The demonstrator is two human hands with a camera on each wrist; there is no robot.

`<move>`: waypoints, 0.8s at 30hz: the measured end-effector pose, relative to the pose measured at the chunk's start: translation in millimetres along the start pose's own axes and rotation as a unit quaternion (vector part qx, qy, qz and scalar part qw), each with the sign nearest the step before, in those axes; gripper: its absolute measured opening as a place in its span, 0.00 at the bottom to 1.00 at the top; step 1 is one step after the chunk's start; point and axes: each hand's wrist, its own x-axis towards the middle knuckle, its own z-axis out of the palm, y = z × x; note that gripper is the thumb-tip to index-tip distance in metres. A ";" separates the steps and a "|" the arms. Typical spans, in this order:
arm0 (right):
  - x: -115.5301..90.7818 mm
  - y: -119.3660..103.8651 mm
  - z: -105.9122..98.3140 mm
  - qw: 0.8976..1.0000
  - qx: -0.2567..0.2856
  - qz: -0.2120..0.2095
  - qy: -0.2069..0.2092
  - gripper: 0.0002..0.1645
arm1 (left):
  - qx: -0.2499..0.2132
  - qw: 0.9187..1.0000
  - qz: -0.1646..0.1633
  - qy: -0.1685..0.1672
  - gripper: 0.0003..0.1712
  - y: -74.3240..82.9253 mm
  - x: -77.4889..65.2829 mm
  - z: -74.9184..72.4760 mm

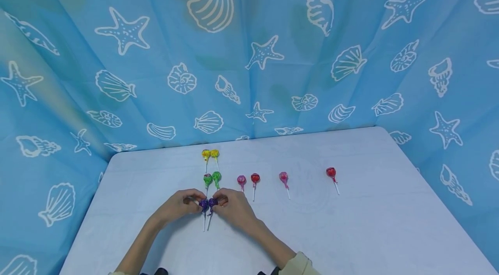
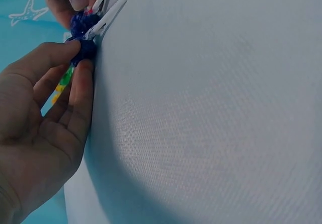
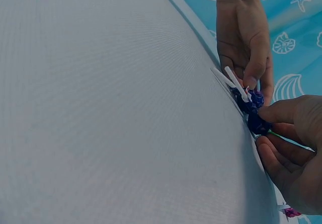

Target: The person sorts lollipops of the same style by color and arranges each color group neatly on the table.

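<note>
Two purple-wrapped lollipops lie side by side near the front of the table, sticks toward me. My left hand (image 1: pixel 177 208) pinches the left purple lollipop (image 1: pixel 203 206) by its candy head, thumb on one side and fingers on the other. From the other side my right hand (image 1: pixel 238 209) grips the head of the right purple lollipop (image 1: pixel 212 202) between thumb and fingers. In the left wrist view the two heads sit against each other close over the tabletop. Just beyond are a left green lollipop (image 1: pixel 208 179) and a right green lollipop (image 1: pixel 216 176), their sticks partly behind my hands.
Behind the green pair lie two yellow lollipops (image 1: pixel 205 153). To the right are a pink lollipop (image 1: pixel 241 179), a red lollipop (image 1: pixel 255 178), another pink lollipop (image 1: pixel 283 177) and a far red lollipop (image 1: pixel 331 173). A blue shell-print curtain (image 1: pixel 257 80) hangs behind the white table (image 1: pixel 370 223).
</note>
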 end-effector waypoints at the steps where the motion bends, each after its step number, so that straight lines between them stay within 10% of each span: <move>1: 0.4 0.2 0.0 1.000 0.001 0.001 -0.002 0.13 | 0.000 1.000 0.000 -0.001 0.19 -0.4 0.2 -0.1; 24: 1.9 0.4 0.8 1.000 -0.013 -0.012 0.002 0.11 | -0.013 1.000 0.007 -0.007 0.19 -6.3 1.2 -1.4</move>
